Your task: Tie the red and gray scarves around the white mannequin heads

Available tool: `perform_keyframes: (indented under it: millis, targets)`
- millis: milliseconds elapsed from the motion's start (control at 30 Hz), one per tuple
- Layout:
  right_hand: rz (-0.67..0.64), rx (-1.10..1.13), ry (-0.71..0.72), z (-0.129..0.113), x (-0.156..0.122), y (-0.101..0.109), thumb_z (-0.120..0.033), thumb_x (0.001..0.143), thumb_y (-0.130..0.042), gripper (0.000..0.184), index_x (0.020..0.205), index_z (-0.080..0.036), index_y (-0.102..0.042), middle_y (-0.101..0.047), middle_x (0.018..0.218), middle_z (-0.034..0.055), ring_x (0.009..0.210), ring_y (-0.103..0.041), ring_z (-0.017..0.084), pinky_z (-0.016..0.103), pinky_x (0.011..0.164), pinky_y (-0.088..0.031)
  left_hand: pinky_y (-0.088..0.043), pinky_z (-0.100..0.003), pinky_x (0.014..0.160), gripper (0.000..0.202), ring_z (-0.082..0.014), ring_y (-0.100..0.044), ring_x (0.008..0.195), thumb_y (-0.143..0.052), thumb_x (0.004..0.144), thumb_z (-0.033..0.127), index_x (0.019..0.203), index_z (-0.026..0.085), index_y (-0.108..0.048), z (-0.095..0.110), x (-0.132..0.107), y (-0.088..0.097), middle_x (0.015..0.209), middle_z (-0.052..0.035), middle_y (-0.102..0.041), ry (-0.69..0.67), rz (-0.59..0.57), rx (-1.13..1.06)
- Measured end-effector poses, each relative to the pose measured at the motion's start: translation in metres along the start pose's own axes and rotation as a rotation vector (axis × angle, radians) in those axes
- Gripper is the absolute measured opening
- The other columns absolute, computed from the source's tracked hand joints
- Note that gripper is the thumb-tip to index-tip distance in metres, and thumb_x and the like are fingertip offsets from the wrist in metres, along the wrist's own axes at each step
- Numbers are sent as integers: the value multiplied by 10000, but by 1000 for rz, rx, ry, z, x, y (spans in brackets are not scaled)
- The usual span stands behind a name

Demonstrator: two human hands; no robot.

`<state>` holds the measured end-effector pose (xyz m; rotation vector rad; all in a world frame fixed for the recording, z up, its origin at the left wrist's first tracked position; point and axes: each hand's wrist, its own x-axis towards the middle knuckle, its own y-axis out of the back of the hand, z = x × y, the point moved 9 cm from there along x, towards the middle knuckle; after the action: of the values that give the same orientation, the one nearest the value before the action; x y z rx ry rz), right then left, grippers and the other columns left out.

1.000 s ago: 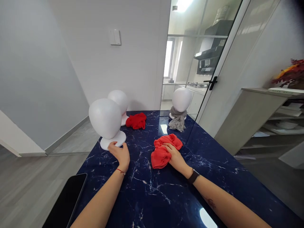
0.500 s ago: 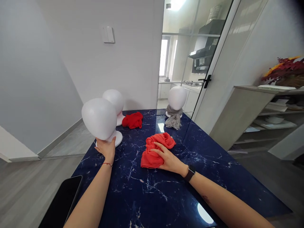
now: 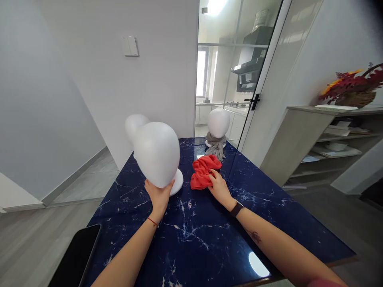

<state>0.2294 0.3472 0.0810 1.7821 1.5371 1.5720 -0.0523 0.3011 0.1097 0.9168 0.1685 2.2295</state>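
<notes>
A white mannequin head [image 3: 157,153] stands near the middle of the table, slightly tilted, its round base [image 3: 178,182] showing at the right. My left hand [image 3: 159,195] is closed around its neck. A bunched coral-red scarf [image 3: 205,171] lies to the right. My right hand [image 3: 220,186] is on the scarf's near right edge, with bent fingers gripping the cloth; the thumb is hidden. Behind the first head is a second white mannequin head [image 3: 134,124], partly covered. At the far end stands a third mannequin head [image 3: 219,122] with a grey scarf [image 3: 216,145] tied round its neck.
The dark blue marbled table [image 3: 191,247] meets the wall at its far end. A black phone [image 3: 76,255] lies at the left edge. A glass door [image 3: 230,71] is behind the table. A shelf unit [image 3: 302,139] with a flower basket [image 3: 356,95] stands right.
The near mannequin head has moved right with my left hand. My right hand has shifted the coral-red scarf away and to the right. The darker red cloth at the back is now hidden.
</notes>
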Motion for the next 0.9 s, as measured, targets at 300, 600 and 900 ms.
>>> perform_keyframes:
  millis: [300, 600, 900]
  targets:
    - [171, 169, 30, -6, 4, 20, -158, 769, -558, 285, 1053, -173, -533, -446, 1234, 126, 1137, -477, 250, 413, 971, -432, -366, -492, 961, 777, -307, -394, 1121, -732, 614, 340, 1277, 164, -368, 28, -26, -17, 1188, -116, -373, -195, -136, 50]
    - [-7, 243, -85, -13, -4, -1, -314, 763, -589, 263, 948, -188, -452, -596, 812, 35, 702, -595, 195, 301, 633, -470, -402, -462, 947, 891, -315, -480, 1146, -744, 562, 553, 1277, 153, -395, 14, -23, -27, 1211, -145, -501, -127, -161, -12]
    - [159, 567, -190, -6, 0, 34, -482, 860, -466, 298, 932, -195, -430, -579, 805, 19, 710, -559, 170, 294, 665, -449, -335, -550, 988, 816, -375, -462, 1190, -765, 523, 496, 1208, 153, -483, 9, -19, -32, 1191, -166, -553, -49, -245, 108]
